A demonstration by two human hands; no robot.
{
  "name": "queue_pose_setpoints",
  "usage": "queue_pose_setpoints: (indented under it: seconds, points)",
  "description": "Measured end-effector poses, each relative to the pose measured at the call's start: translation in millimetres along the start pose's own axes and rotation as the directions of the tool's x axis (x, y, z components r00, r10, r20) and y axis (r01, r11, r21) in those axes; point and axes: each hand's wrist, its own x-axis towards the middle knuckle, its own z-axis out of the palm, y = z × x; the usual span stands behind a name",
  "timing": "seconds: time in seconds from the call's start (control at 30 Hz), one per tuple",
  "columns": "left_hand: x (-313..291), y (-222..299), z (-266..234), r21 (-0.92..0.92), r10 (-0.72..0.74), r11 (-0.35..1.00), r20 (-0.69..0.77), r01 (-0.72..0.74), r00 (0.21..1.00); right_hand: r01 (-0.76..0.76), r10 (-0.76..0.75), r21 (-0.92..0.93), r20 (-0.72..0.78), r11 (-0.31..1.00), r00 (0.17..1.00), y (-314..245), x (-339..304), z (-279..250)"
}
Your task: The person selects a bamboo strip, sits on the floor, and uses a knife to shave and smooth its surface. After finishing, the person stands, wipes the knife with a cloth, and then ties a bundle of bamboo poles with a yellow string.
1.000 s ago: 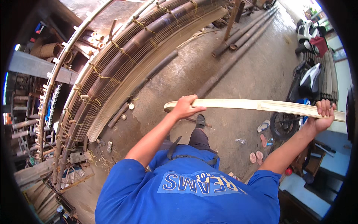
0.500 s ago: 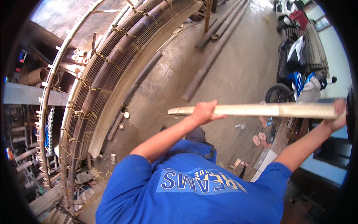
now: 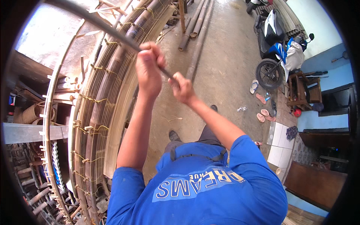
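Note:
A long, narrow dark bamboo piece (image 3: 108,30) slants from the upper left edge down to my hands. My left hand (image 3: 149,73) is wrapped round it in front of me. Lower and to the right, my right hand (image 3: 182,89) grips it by its near end. The far end runs out of the picture. Beneath the piece, on the left, stands a long rack of thin pale strips and dark poles (image 3: 98,101), tied with yellow cord. Whether the held piece touches the rack, I cannot tell.
Dark bamboo poles (image 3: 205,32) lie on the concrete floor ahead. To the right are a motorcycle (image 3: 273,67), slippers (image 3: 260,117), a wooden seat (image 3: 300,92) and a white tiled step (image 3: 280,144). Cut bamboo lengths (image 3: 63,96) are stacked left of the rack.
Both hands have moved, the right one far to the left and the left one upward. A pale split-bamboo length was held level; now a dark piece slants up-left, perhaps its other face.

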Motion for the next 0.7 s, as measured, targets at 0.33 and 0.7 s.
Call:
queue_pose_setpoints:
  seconds: [0.33, 0.7]
  points:
    - [-238, -150, -108, 0.245, -0.632, 0.612, -0.421, 0.752, 0.651, -0.201, 0.360, 0.610, -0.149, 0.766, 0.921, -106, 76, -139]
    - [-655, -121, -309, -0.587, -0.500, 0.803, -0.758, 0.104, -0.420, -0.442, 0.906, 0.889, 0.086, 0.118, 0.414, 39, -32, -101]
